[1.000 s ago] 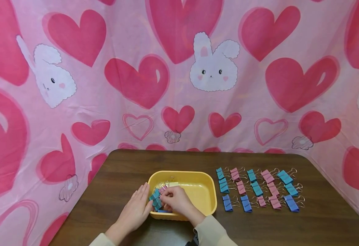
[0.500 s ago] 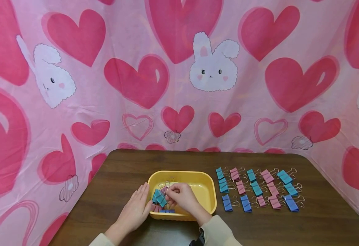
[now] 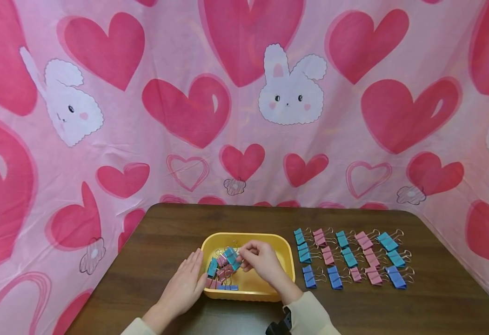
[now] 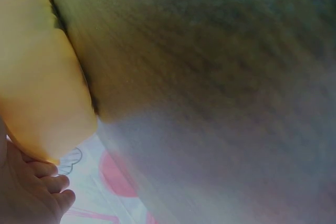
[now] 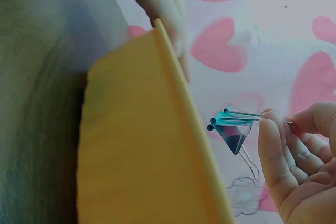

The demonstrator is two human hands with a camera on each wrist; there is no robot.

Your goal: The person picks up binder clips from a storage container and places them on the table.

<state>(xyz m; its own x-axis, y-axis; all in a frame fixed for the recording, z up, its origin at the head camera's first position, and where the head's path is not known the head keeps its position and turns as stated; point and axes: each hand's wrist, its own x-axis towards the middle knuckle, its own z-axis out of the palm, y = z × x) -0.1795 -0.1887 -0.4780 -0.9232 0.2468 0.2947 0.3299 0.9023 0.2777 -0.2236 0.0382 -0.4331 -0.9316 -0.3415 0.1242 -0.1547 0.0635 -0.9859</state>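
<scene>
A yellow tray (image 3: 254,296) stands on the table, holding pink, teal and blue binder clips at its left end. My right hand (image 3: 265,264) is over the tray and pinches a teal binder clip (image 3: 231,258) by a wire handle. The right wrist view shows that clip (image 5: 231,129) above the tray's rim, its second handle hanging free. Straight fingers of my left hand (image 3: 184,281) rest against the tray's left side, thumb near the front rim. Among the clips left lying are another teal clip (image 3: 212,267), a pink clip (image 3: 213,283) and a blue clip (image 3: 228,287).
Right of the tray, pink, teal and blue binder clips lie in three rows, including a blue clip (image 3: 309,276) and a pink clip (image 3: 320,237) near the tray. The brown table (image 3: 177,221) meets a pink heart-patterned cloth (image 3: 244,116) at the back.
My right hand has lifted the teal binder clip from the pile and moved it up and to the right. Pink and blue clips beneath now show. My left hand has stayed put.
</scene>
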